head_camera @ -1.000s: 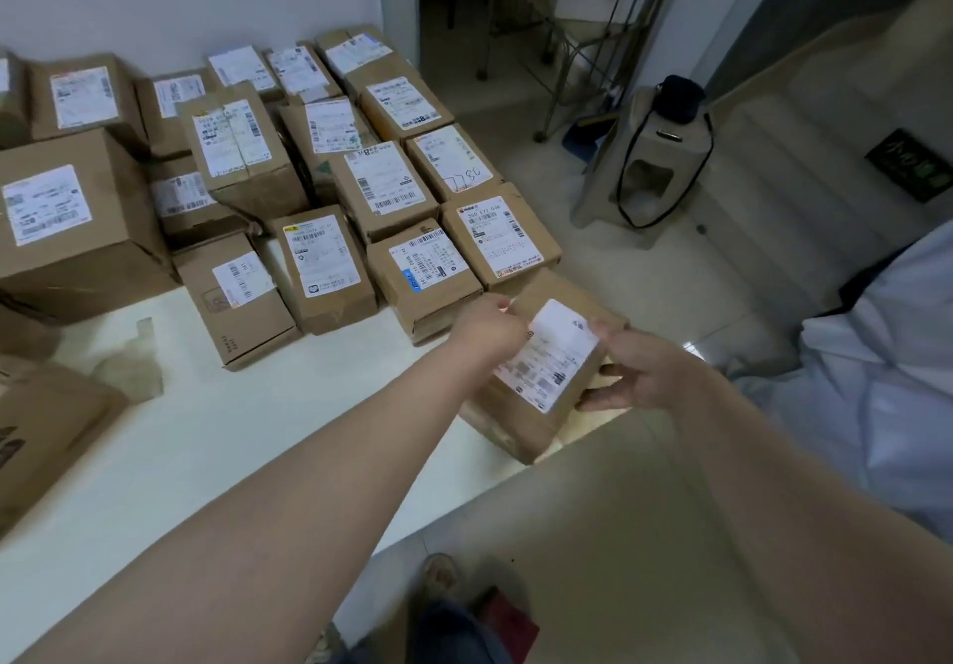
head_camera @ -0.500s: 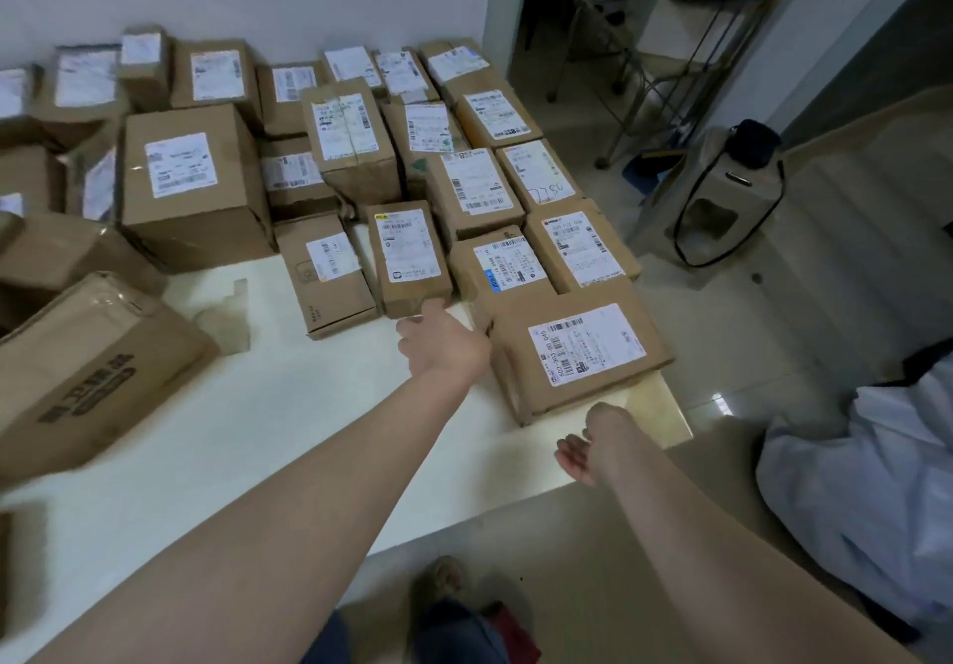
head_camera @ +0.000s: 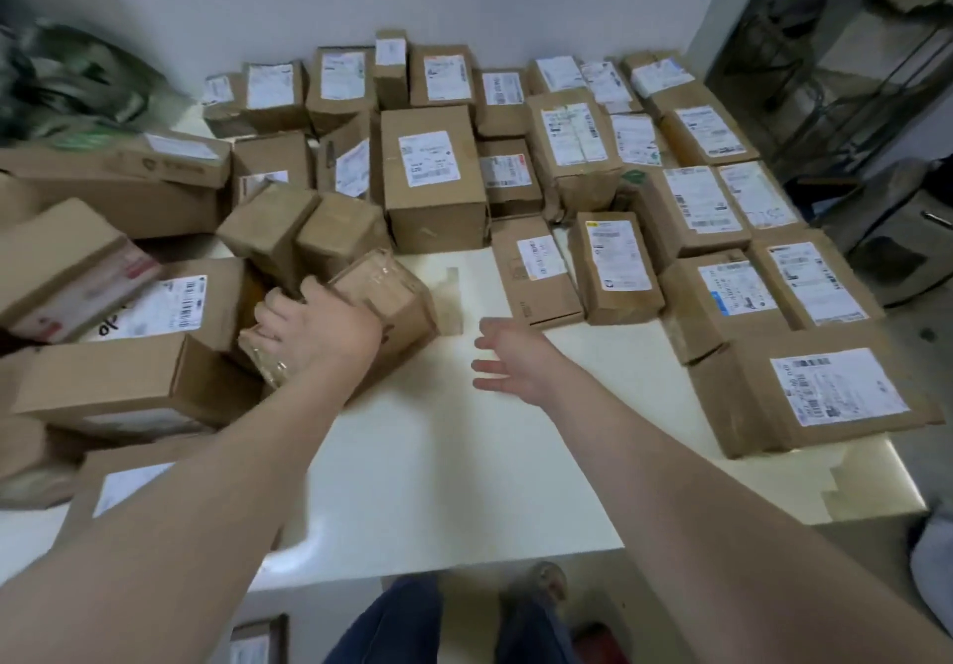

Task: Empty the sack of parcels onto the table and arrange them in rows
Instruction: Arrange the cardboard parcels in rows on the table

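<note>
My left hand [head_camera: 319, 333] is gripping a taped parcel [head_camera: 392, 292]; my right hand [head_camera: 510, 359] is hovering, fingers spread. I am judging a lift into the rows [head_camera: 706, 204] next.

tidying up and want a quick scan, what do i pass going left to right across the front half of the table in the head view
box with marker scrawl on its label → left hand gripping the tape-wrapped box → strip of tape → open right hand → large flat parcel
</note>
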Demonstrator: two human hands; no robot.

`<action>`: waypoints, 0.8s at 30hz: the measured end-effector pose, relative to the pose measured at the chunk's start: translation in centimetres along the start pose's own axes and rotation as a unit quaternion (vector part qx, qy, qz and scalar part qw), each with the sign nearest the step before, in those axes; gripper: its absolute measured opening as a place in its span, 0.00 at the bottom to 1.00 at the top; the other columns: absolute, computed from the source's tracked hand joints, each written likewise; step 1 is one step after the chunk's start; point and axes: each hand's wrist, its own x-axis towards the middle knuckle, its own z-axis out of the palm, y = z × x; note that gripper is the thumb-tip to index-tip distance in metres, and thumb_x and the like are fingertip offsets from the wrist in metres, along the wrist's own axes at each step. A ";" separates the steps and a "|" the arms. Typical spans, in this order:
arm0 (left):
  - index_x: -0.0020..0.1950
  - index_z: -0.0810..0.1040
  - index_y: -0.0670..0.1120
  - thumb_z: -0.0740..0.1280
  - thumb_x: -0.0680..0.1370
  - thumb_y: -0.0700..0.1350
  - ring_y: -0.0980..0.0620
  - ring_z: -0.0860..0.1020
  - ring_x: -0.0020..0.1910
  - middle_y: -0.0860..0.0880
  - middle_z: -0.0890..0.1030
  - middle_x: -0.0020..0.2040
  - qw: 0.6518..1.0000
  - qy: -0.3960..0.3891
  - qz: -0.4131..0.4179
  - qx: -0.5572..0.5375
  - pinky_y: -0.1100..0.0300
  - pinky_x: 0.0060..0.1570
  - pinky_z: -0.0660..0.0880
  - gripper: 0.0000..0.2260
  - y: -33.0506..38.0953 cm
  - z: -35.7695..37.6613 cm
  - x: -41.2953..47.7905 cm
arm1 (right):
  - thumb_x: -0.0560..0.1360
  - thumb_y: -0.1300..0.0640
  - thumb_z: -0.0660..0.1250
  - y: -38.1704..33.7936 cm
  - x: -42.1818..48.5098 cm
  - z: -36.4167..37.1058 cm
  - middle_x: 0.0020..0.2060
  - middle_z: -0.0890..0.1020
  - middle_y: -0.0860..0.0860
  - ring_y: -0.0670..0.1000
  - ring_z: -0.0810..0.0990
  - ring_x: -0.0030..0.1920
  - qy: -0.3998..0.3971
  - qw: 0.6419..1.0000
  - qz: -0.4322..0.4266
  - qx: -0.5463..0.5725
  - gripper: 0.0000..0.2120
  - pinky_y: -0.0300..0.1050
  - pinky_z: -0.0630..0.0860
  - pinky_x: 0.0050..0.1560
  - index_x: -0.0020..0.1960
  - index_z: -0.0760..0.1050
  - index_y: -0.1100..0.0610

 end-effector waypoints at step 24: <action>0.42 0.75 0.43 0.58 0.83 0.48 0.54 0.75 0.17 0.49 0.79 0.28 0.811 -0.550 -0.054 -0.191 0.67 0.18 0.67 0.14 4.9 -0.9 -9.8 | 0.80 0.45 0.64 5.8 -4.9 -9.0 0.52 0.82 0.59 0.64 0.83 0.48 0.156 0.979 0.121 0.042 0.19 0.64 0.80 0.52 0.55 0.76 0.63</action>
